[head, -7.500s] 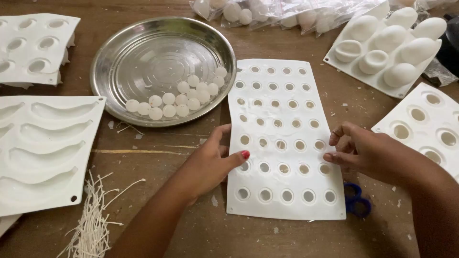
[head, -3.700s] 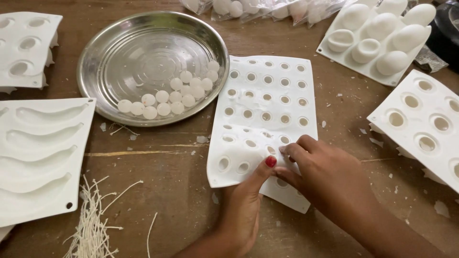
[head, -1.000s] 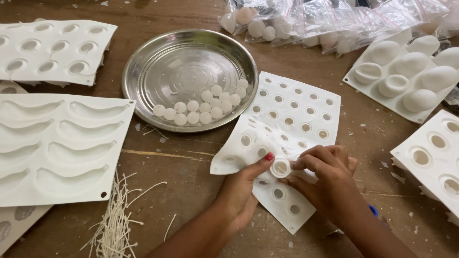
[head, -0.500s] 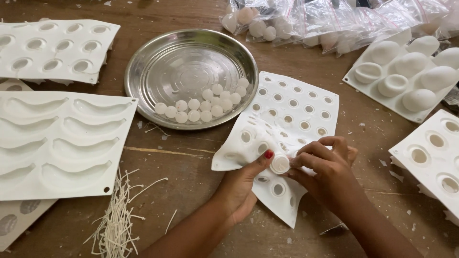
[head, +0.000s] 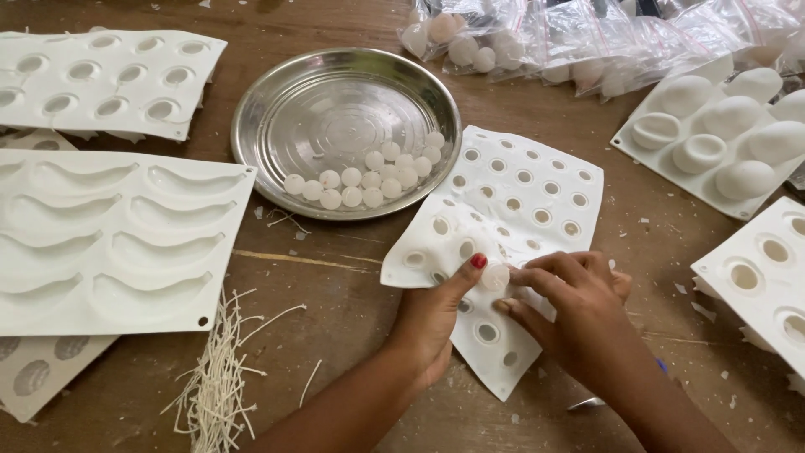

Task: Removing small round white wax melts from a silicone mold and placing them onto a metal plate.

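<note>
A round steel dish [head: 335, 109] sits on the wooden table [head: 352, 277], holding a row of small white balls [head: 369, 178]. To its left lie a crescent-cavity mould [head: 109, 239] and a round-cavity mould [head: 109, 80]. Pale wicks [head: 220, 377] lie below; clear bags [head: 587, 38] lie at the back.

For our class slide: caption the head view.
Two hands press a white ball from a flexible mould beside a steel plate.

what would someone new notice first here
At centre, the left hand and right hand bend a floppy white mould sheet and pinch a small white ball at it. Behind them a round steel tray holds a cluster of similar white balls.
</note>
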